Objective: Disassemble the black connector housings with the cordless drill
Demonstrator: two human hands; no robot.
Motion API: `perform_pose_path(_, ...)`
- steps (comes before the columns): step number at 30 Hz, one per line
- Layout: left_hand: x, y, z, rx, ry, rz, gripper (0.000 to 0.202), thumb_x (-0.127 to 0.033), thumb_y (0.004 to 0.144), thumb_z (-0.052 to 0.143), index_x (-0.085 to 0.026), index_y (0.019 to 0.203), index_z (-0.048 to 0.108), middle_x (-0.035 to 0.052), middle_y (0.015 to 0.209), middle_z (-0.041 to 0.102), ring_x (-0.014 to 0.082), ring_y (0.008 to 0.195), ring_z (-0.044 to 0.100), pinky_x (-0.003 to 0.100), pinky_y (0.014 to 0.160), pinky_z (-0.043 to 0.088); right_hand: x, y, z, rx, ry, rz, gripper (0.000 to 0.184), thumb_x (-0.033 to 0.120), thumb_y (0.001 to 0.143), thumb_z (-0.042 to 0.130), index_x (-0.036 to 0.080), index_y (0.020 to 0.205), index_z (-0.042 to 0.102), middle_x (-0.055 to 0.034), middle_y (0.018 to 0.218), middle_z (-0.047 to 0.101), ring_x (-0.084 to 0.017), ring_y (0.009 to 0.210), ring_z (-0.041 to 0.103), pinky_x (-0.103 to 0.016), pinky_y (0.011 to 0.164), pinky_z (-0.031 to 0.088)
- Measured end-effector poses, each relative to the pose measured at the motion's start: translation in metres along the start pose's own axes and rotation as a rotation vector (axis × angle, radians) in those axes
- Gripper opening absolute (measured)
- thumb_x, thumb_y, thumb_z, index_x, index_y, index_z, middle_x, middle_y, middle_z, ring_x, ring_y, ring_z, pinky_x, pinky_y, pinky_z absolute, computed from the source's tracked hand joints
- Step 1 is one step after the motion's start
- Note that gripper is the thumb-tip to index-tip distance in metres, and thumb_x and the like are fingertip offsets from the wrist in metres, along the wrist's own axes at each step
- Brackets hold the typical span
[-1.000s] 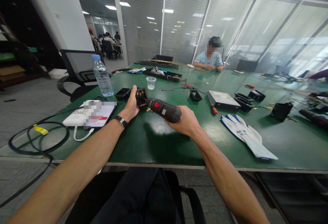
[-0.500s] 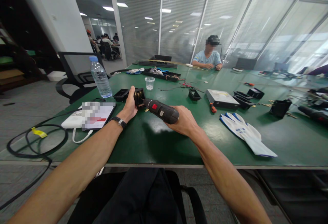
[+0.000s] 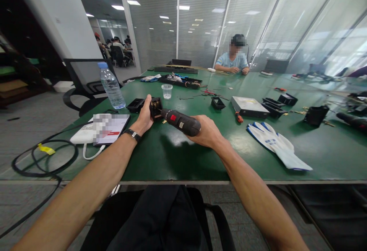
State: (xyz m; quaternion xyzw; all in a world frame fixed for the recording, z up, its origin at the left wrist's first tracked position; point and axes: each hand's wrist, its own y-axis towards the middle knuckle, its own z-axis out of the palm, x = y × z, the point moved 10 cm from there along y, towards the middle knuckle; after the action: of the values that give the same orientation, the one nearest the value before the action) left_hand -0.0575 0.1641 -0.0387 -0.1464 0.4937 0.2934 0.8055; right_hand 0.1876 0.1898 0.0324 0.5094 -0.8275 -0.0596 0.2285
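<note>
My left hand grips a small black box with brass-coloured metal parts inside, tilted so its open side faces right. My right hand is wrapped round a black cordless screwdriver with a red mark on its body. The tool lies nearly level, its nose pointing left into the open side of the box. Whether the bit touches a screw is too small to tell. Just left of the box sits another black housing, partly behind my left hand. A clear plastic cup stands behind the box.
On the green table are a water bottle, a tablet with a white power bank, a coiled black cable, a white glove, a grey drive and several black housings. Across the table a person sits.
The view has shifted slightly. Both hands keep their hold on the box and the screwdriver, with the tool's nose still at the box.
</note>
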Motion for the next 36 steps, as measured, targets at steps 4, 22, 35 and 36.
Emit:
perform_pose_path(4,0.001,-0.001,0.0,-0.003,0.022,-0.003,0.059,-0.07,0.088,0.052,-0.014,0.099,0.068,0.0109,0.08,0.073,0.022,0.073,0.071,0.032,0.064,0.059,-0.002,0.0,0.0,-0.019,0.027,-0.007,0.013,0.033,0.072,0.07,0.025,0.083,0.072,-0.0001,0.07,0.069,-0.015,0.058,0.058,-0.026,0.053,0.029)
perform_pose_path(22,-0.001,-0.002,0.003,0.002,0.029,0.019,0.058,-0.068,0.09,0.052,-0.014,0.101,0.069,0.0112,0.085,0.074,0.0236,0.08,0.073,0.034,0.07,0.061,-0.007,-0.001,-0.001,0.005,0.065,0.012,0.012,0.033,0.072,0.069,0.024,0.081,0.071,-0.0001,0.067,0.065,-0.013,0.054,0.05,-0.026,0.051,0.028)
perform_pose_path(35,0.003,0.008,-0.001,0.008,0.063,0.035,0.059,-0.07,0.09,0.048,-0.016,0.102,0.066,0.0087,0.083,0.072,0.0215,0.078,0.072,0.03,0.064,0.06,-0.007,-0.002,-0.006,-0.008,0.055,0.029,0.017,0.037,0.073,0.069,0.023,0.082,0.071,-0.0033,0.072,0.069,-0.016,0.06,0.058,-0.027,0.052,0.028)
perform_pose_path(36,0.003,0.008,-0.001,0.008,0.06,0.036,0.059,-0.071,0.09,0.047,-0.016,0.101,0.066,0.0088,0.083,0.072,0.0219,0.078,0.072,0.031,0.064,0.06,-0.005,-0.003,-0.006,-0.011,0.056,0.016,0.018,0.037,0.073,0.069,0.023,0.083,0.072,-0.0034,0.073,0.069,-0.016,0.061,0.058,-0.027,0.052,0.028)
